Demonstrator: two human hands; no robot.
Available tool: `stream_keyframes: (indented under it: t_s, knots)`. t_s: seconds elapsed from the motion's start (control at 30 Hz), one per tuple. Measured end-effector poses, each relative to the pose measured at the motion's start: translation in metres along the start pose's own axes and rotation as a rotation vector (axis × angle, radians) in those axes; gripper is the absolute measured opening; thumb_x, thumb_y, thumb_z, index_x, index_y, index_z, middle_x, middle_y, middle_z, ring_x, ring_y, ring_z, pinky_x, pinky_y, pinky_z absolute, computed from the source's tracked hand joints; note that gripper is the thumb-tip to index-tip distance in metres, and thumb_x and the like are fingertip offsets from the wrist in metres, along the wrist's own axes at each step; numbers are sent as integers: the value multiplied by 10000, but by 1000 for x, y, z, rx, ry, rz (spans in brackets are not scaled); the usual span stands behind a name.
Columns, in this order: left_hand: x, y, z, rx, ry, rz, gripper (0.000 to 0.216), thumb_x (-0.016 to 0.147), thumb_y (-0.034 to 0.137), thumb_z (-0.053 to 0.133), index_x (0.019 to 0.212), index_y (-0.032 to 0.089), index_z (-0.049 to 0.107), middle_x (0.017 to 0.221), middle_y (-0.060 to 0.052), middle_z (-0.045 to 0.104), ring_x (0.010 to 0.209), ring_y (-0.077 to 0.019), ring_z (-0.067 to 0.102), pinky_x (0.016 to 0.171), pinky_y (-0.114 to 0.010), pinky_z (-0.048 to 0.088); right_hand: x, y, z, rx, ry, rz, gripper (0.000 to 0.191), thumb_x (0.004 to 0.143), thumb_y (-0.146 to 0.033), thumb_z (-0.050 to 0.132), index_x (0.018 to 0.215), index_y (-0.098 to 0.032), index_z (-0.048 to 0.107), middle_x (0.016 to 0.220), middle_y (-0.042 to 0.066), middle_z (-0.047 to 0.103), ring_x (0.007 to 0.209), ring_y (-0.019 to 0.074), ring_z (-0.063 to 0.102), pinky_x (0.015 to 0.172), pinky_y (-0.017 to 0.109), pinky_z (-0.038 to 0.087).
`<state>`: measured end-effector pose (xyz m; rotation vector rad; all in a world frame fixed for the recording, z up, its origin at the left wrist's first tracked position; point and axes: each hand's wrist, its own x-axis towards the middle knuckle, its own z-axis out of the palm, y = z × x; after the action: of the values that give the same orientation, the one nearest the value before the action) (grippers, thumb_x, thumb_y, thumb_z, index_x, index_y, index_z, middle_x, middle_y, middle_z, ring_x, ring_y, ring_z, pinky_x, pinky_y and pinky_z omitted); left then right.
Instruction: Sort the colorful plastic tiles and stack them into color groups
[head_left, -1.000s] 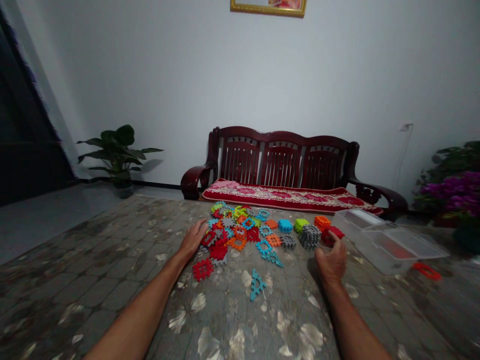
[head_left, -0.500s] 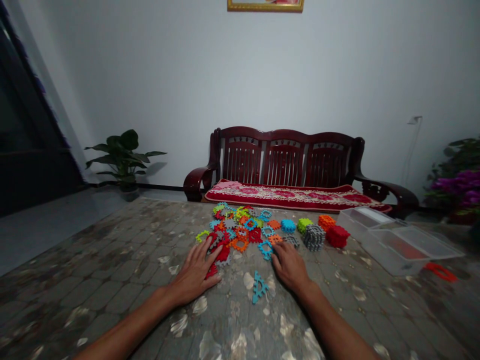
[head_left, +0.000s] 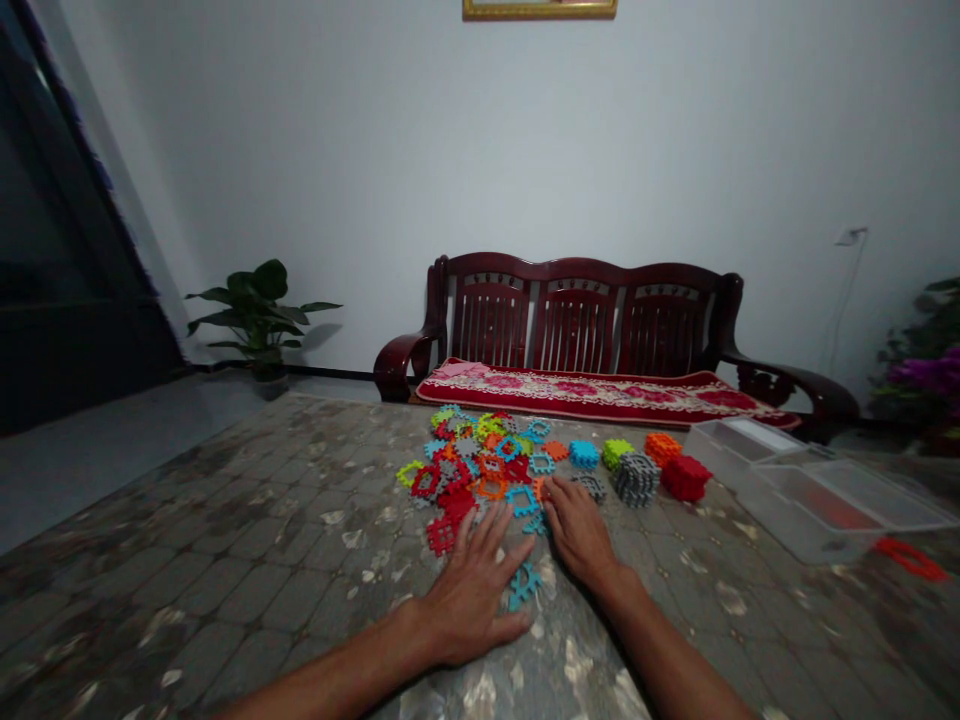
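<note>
A heap of flat, toothed plastic pieces [head_left: 480, 462] in red, blue, orange, green and grey lies on the patterned table [head_left: 262, 560]. My left hand [head_left: 474, 590] lies flat with fingers spread, partly over a blue triangle piece [head_left: 525, 583] and just right of a red square piece [head_left: 441, 534]. My right hand [head_left: 579, 535] rests palm down beside it, fingertips at the blue and orange pieces on the heap's near edge. To the right stand small built cubes: blue [head_left: 583, 454], green [head_left: 616, 452], orange [head_left: 663, 447], grey [head_left: 636, 478] and red [head_left: 685, 478].
A clear plastic box [head_left: 817, 500] and its lid stand at the right of the table, with a loose red piece [head_left: 909, 558] beside them. Beyond the table are a dark wooden bench [head_left: 592, 340] with a red cushion, a potted plant [head_left: 259, 315] and purple flowers [head_left: 926, 375].
My left hand slid right from the heap's left edge onto the blue triangle. My right hand left the red cube and came back to the heap's near edge.
</note>
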<state>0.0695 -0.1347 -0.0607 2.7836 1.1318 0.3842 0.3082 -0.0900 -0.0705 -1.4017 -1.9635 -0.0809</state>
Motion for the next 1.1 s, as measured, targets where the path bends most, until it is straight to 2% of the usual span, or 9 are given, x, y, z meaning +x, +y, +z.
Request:
stream_keyframes:
  t_s: [0.13,0.27,0.37,0.53,0.7,0.77,0.87,0.97,1.1]
  knots:
    - [23,4,4,23,-36,-60,794,904,579,620,1619,349,362,1727,-155,224,1588,-404,141,1220,-720,128,-2,2,2,32,-95,-41,349,1016,-230,434,1268,-206,675,1248,117,714,1181,276,620,1059,453,493]
    - [49,-10,0,67,58,-78,683,948,525,583,1587,354,415,1696,-142,320,1582,-382,188,1222,-711,135,-1,4,1,123,-66,-54,409,1020,-214,389,1354,-195,624,1241,114,726,1149,251,646,1026,417,521]
    - [59,-14,-2,78,99,-89,573,982,484,540,1532,326,500,1633,-142,433,1559,-358,268,1235,-676,155,1,4,-1,166,-37,-44,386,1017,-228,395,1299,-216,658,1233,101,732,1144,246,654,1021,414,525]
    - [54,-17,-14,45,220,-121,448,983,408,552,1413,303,619,1536,-102,556,1511,-322,355,1248,-626,184,1,4,-3,183,-1,-36,341,996,-239,433,1208,-231,700,1185,98,739,1117,252,656,1010,427,527]
    - [39,-51,-45,56,388,-410,342,943,294,577,1254,291,718,1415,-86,635,1389,-301,481,1198,-528,317,2,5,-1,168,-9,-11,337,985,-214,425,1154,-224,716,1183,103,732,1118,248,650,1003,414,524]
    - [36,-66,-54,99,364,-492,388,900,327,635,1279,281,704,1464,-101,594,1429,-332,433,1201,-529,300,2,5,-1,157,-36,-9,337,969,-193,430,1134,-217,724,1178,107,731,1117,249,650,1002,412,523]
    - [36,-78,-59,153,257,-541,475,845,428,700,1282,240,694,1510,-152,546,1469,-388,369,1210,-562,248,3,4,-2,145,-61,-9,329,944,-168,454,1105,-211,736,1176,110,729,1124,252,648,1006,408,521]
    - [42,-80,-63,182,180,-557,473,840,471,691,1242,223,690,1446,-168,591,1441,-388,400,1189,-550,265,3,4,-4,143,-68,-9,323,936,-161,471,1102,-216,743,1183,107,728,1130,249,650,1009,400,521]
    - [49,-78,-72,188,127,-602,413,858,431,652,1204,209,683,1389,-169,623,1359,-369,480,1134,-513,329,3,4,-4,136,-82,-5,318,927,-150,488,1090,-218,753,1185,106,731,1132,249,652,1007,401,524]
